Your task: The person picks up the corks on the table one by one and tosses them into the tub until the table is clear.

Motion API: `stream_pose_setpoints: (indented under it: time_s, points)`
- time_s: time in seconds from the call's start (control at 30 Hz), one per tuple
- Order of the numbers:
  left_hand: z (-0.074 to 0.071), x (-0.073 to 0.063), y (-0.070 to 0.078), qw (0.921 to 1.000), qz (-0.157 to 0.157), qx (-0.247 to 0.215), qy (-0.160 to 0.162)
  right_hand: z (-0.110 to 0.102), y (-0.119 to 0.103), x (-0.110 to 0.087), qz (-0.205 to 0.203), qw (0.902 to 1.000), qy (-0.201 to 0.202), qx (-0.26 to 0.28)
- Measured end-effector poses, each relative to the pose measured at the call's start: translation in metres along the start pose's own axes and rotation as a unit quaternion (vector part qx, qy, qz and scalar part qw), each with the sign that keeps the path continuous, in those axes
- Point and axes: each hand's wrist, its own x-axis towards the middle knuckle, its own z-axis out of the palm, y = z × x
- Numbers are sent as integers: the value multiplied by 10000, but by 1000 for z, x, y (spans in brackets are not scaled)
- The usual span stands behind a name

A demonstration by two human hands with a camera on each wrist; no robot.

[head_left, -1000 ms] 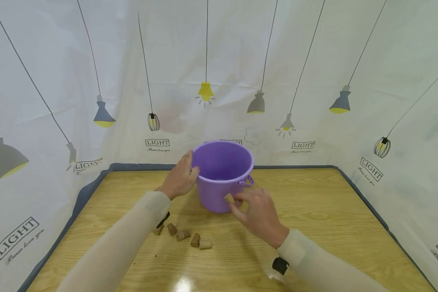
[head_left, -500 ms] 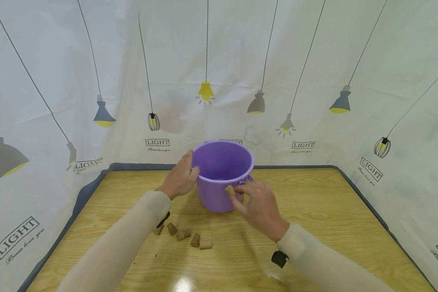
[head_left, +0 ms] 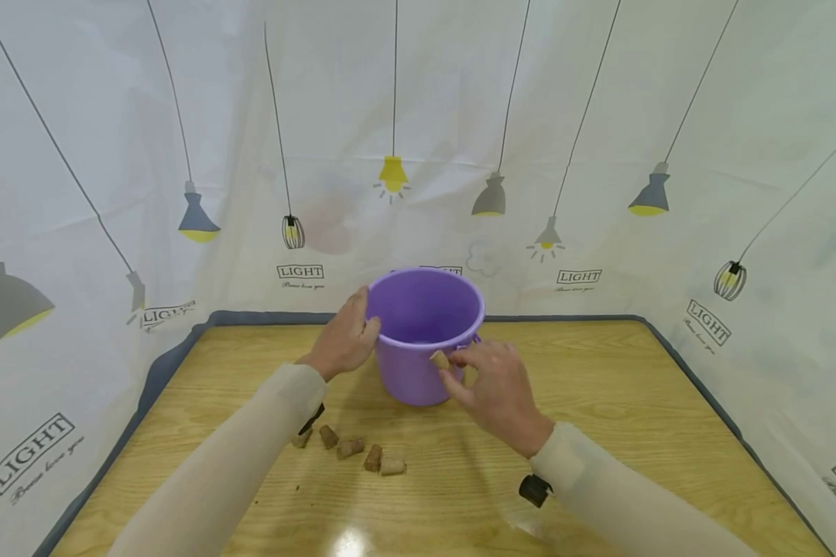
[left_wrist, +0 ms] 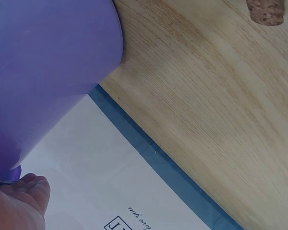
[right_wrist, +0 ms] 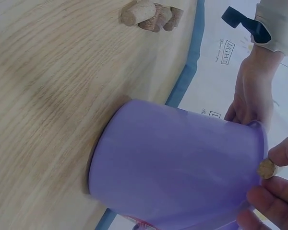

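In the head view, a wood-grained tabletop (head_left: 620,402) is bordered at its sides and far edge by a dark blue band (head_left: 557,318). Behind it, a creased white sheet (head_left: 446,93) is hung, printed all over with lamps on thin cords. At twelve o'clock a yellow lamp (head_left: 393,176) is pictured, at three a caged bulb (head_left: 730,280), at nine a grey lamp (head_left: 14,300). A boxed LIGHT label (head_left: 31,455) is set at eight. Two dark specks (head_left: 297,488) are seen at seven, and a glare (head_left: 351,543) is thrown between six and seven
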Motion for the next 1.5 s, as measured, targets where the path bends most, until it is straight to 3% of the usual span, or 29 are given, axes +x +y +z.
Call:
stream_pose_setpoints:
  time_s: [0.43, 0.67, 1.23, 1.5]
  points:
    - [-2, -1, 2, 10000, -52, 43, -36, -4, -1, 13, -150, 9993, 321, 136]
    - [-1, 0, 0, 10000, -24, -4, 14, -5, 2, 23, -162, 9986, 492, -43]
    - [-1, -1, 1, 10000, -45, 42, -33, -5, 10, 43, 40, 9988, 315, -369]
    - [-1, -1, 2, 10000, -6, -19, -3, -6, 13, 51, 243, 9986, 31, -478]
